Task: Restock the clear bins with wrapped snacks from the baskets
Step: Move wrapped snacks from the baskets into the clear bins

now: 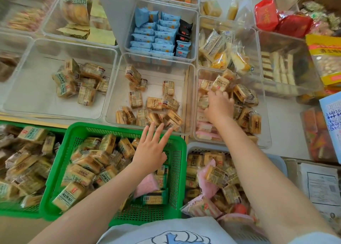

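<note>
My left hand (151, 149) hovers flat with fingers spread over the far edge of the green basket (180, 162), which holds several tan wrapped snacks (86, 162). It holds nothing. My right hand (219, 105) reaches into the right clear bin (265, 129), palm down on a pile of tan wrapped snacks (241, 103); whether its fingers grip one is hidden. The middle clear bin (188, 96) has several tan packets scattered on its floor. A grey basket (276, 162) to the right of the green one holds tan and pink packets.
A left clear bin (27, 68) holds a small heap of tan packets. Behind stand bins of blue packets (155, 39), yellow cakes (225, 53) and red bags (284, 20). A second green basket (11, 210) sits at far left. Papers and a blue box (332, 122) lie right.
</note>
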The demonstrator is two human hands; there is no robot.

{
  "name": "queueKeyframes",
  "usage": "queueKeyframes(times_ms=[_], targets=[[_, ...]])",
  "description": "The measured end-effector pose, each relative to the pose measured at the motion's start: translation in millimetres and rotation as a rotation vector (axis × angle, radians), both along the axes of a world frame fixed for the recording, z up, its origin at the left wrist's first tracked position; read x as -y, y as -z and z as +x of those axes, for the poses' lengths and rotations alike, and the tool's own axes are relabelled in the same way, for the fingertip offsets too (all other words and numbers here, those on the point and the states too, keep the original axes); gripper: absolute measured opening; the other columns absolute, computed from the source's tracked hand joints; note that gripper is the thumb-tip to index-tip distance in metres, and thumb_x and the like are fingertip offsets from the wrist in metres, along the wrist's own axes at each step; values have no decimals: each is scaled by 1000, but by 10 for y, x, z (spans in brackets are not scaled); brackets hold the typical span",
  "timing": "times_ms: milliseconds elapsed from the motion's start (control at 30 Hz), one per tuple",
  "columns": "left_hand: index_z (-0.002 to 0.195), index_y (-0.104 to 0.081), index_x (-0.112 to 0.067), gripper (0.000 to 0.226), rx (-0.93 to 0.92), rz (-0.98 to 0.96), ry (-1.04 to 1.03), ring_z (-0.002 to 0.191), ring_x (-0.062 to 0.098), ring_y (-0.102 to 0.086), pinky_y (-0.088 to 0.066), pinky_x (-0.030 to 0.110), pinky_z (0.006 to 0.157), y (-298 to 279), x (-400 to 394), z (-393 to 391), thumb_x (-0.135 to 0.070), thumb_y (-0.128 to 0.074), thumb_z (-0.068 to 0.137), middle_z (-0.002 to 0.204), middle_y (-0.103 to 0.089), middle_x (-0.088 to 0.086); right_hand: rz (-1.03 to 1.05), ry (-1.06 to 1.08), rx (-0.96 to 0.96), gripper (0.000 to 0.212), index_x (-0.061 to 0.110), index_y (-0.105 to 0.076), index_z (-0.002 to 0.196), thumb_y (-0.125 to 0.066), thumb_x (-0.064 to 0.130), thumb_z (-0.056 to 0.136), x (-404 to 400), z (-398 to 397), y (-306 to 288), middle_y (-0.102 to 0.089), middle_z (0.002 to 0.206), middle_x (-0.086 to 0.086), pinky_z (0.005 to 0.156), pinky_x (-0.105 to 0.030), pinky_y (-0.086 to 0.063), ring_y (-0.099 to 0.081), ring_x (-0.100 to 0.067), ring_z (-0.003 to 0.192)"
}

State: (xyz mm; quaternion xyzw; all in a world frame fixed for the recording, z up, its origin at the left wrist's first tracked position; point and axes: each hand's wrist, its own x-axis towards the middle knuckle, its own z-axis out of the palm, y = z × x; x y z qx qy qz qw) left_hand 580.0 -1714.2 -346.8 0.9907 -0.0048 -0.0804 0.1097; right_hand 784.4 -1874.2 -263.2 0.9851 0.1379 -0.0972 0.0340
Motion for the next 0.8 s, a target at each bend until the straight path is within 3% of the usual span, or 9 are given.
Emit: queueKeyframes(times_ms=[133, 233, 367, 533, 633, 700, 800], targets=[[160, -8, -24, 84, 19, 3, -16, 152, 41, -5, -3, 56, 123, 38, 14, -8, -33, -54, 90, 165, -17, 13, 352, 103, 160, 43, 15, -56, 132, -63, 27, 91, -28, -181, -268, -59, 125, -6, 97, -40, -43, -50, -24, 116], [160, -9, -25, 85, 20, -4, -25, 151, 42, -7, -4, 56, 123, 56, 24, -14, -32, -55, 88, 164, -19, 14, 592, -19, 111, 29, 21, -59, 117, -64, 33, 91, -269, -364, -203, -60, 103, 4, 91, -39, -47, -53, -15, 98], [158, -23, -22, 87, 50, -18, -10, 148, 42, -21, -8, 54, 122, 61, -13, 0, -28, -64, 82, 157, -35, 14, 309, -185, -74, 22, 25, -49, 96, -60, 44, 93, -528, -509, 187, -55, 94, 7, 101, -45, -40, -50, -17, 95], [155, -29, -23, 82, 75, -51, -19, 146, 39, -27, -9, 52, 123, 33, -50, 7, -24, -65, 82, 153, -41, 12, 168, -205, -187, 37, 27, -52, 71, -48, 53, 97, -569, -546, 360, -62, 101, 5, 108, -50, -31, -50, -21, 114], [156, -28, -21, 77, 33, -49, -64, 147, 39, -24, -9, 55, 123, -51, 40, 41, -28, -60, 87, 155, -37, 14, 286, -136, -89, 28, 23, -66, 92, -49, 44, 99, -345, -490, 267, -62, 111, 4, 106, -45, -33, -51, -19, 115], [158, -20, -20, 75, 25, -90, -55, 150, 35, -17, -3, 53, 124, -97, 166, 81, -31, -53, 92, 159, -28, 14, 363, -10, 24, 23, 18, -62, 115, -57, 30, 96, -65, -424, 211, -58, 120, -2, 100, -41, -40, -52, -22, 115], [159, -11, -22, 76, 12, -155, 41, 153, 30, -5, 6, 46, 124, -120, 366, 113, -32, -50, 94, 165, -15, 7, 371, 328, 110, 55, 12, -43, 137, -68, 26, 90, 431, -368, 228, -50, 130, -11, 93, -40, -47, -51, -28, 116]])
